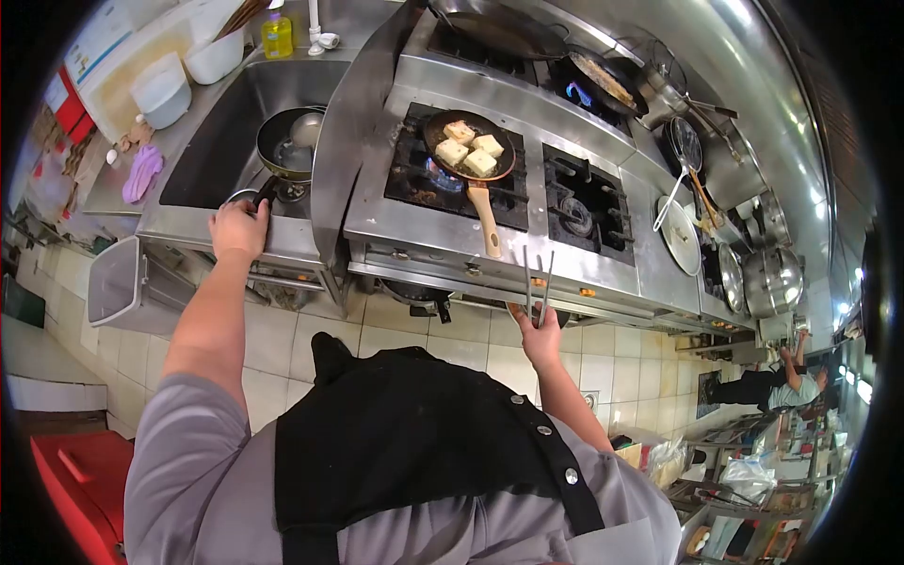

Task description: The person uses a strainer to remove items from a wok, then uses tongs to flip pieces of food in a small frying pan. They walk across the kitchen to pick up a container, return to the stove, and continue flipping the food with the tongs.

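**Right hand (541, 343) on tongs (528, 282), four cubes (452, 153) in the skillet (505, 158)!**

Right below us, our black apron (405, 452) fills the foreground. Just past it, our right hand is wrapped around the tongs, and look at those arms: spread apart, tips pointing at the stove (424, 221)!

Over to our left hand (238, 229), and it's at the front edge of the sink (221, 132), fingers at the end of a black handle (266, 191). Do they wrap it? We cannot tell. That handle runs to a dark pan (273, 132) in the sink.

Further on, the skillet sits on the left front burner, flame (439, 177) glowing blue under it, wooden handle (484, 221) aimed our way. All four cubes lie inside, pale with browned patches, well apart from the tongs! To their right we see a bare burner (576, 218), then a white plate (680, 240).

At the back, another pan (603, 80) stands over blue fire (579, 92). Far off right, we spot a person (786, 388).
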The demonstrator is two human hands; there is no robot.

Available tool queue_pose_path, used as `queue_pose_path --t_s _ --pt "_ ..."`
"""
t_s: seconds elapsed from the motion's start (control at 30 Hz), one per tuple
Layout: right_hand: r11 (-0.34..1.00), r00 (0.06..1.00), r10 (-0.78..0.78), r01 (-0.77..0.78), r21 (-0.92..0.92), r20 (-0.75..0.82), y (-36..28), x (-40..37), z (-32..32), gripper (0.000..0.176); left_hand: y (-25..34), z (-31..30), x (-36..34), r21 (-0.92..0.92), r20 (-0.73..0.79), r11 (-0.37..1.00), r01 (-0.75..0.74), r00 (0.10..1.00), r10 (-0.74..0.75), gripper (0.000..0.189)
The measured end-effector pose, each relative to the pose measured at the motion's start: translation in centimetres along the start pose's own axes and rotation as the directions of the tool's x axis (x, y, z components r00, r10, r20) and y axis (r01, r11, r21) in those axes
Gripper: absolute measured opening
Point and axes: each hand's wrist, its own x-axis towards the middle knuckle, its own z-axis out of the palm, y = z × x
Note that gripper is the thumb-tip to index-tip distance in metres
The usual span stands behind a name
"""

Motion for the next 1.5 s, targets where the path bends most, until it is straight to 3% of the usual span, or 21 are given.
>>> queue_pose_path --t_s 0.03,0.13,0.33,0.63,0.87,0.97,1.07,1.1,1.13,1.17,1.27,1.33,1.5 --pt "0.999 0.998 -0.042 0.04 -0.033 -0.047 0.0 0.0 0.0 0.043 0.0 -0.1 0.0 0.003 -0.001 1.0 -0.001 1.0 0.001 0.044" --pt "0.99 0.996 -0.085 0.086 -0.114 0.011 0.3 0.6 -0.1 0.047 0.1 -0.3 0.0 0.003 0.028 1.0 0.012 1.0 -0.012 0.044" --pt "0.998 0.998 -0.064 0.063 -0.028 -0.026 0.1 0.3 0.3 0.052 0.1 -0.2 0.0 0.008 0.024 1.0 0.01 1.0 -0.01 0.044" --pt "0.985 0.993 -0.115 0.113 -0.134 -0.008 -0.8 0.8 0.2 0.051 -0.2 0.5 0.2 -0.008 -0.011 1.0 0.006 1.0 -0.007 0.043" --pt "0.983 0.977 -0.176 0.18 0.024 -0.119 -3.6 1.3 -0.3 0.049 0.0 0.3 0.0 0.022 -0.048 1.0 -0.012 0.999 0.013 0.043" --pt "0.987 0.99 -0.122 0.114 -0.113 -0.068 0.8 1.4 0.6 0.043 -0.1 0.4 0.0 0.018 -0.048 1.0 -0.011 0.999 0.012 0.043" --pt "0.992 0.991 -0.075 0.084 0.09 -0.109 2.5 1.0 1.2 0.037 -0.4 0.5 0.1 0.017 -0.05 0.999 -0.03 0.998 0.031 0.044" --pt "0.967 0.989 -0.109 0.128 0.222 -0.097 0.8 0.8 0.8 0.034 -0.5 0.4 0.1 0.023 -0.04 0.999 -0.04 0.998 0.041 0.045" --pt "0.962 0.981 -0.133 0.162 0.219 -0.143 -1.3 1.0 0.4 0.031 -0.4 0.5 0.2 0.03 -0.028 0.998 -0.052 0.998 0.053 0.045" --pt "0.931 0.921 -0.294 0.336 0.141 -0.255 -4.2 2.4 -1.1 0.029 -1.0 1.4 0.8 0.029 -0.012 0.999 -0.036 0.999 0.037 0.046" --pt "0.869 0.857 -0.439 0.481 0.114 -0.27 -11.2 4.2 -3.2 0.032 -1.3 1.9 1.3 0.06 0.013 0.997 -0.04 0.999 0.039 0.047" --pt "0.864 0.831 -0.484 0.504 0.002 -0.274 -13.8 5.3 -4.0 0.035 -1.7 2.3 1.5 0.047 0.016 0.998 -0.046 0.999 0.046 0.048" --pt "0.808 0.804 -0.491 0.564 0.168 -0.335 -14.6 7.6 -3.4 0.038 -1.0 1.6 1.2 0.048 0.028 0.998 -0.035 0.999 0.034 0.048"
